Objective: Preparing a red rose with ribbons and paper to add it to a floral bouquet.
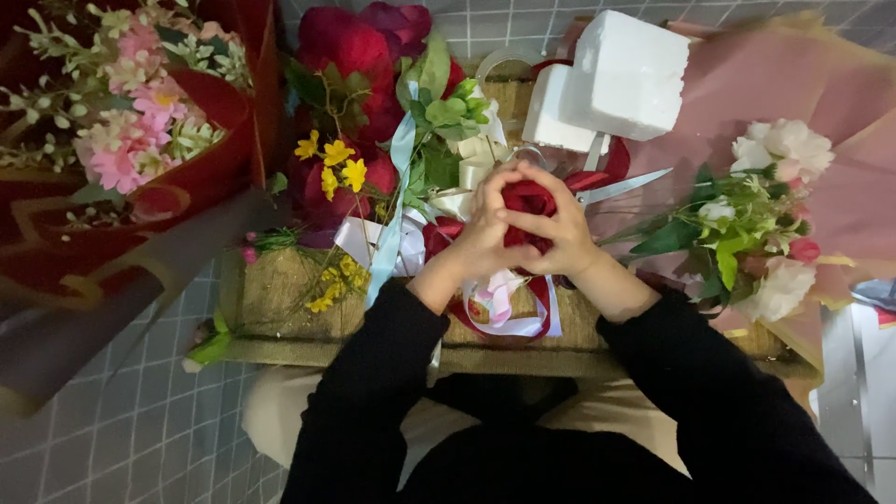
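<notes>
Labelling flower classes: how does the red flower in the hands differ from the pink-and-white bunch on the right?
The red flower is a single dark bloom, cupped between left hand and right hand; the pink-and-white bunch has many pale blooms with green leaves, lying untouched on pink paper. Both lie over the workbench.

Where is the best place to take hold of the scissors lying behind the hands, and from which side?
Probably at the handle end of the scissors, reached from the left, near the hands. The blades point right, out over the pink wrapping paper, so coming from that side would meet the tips. The handles are mostly hidden behind the hands and red ribbon.
</notes>
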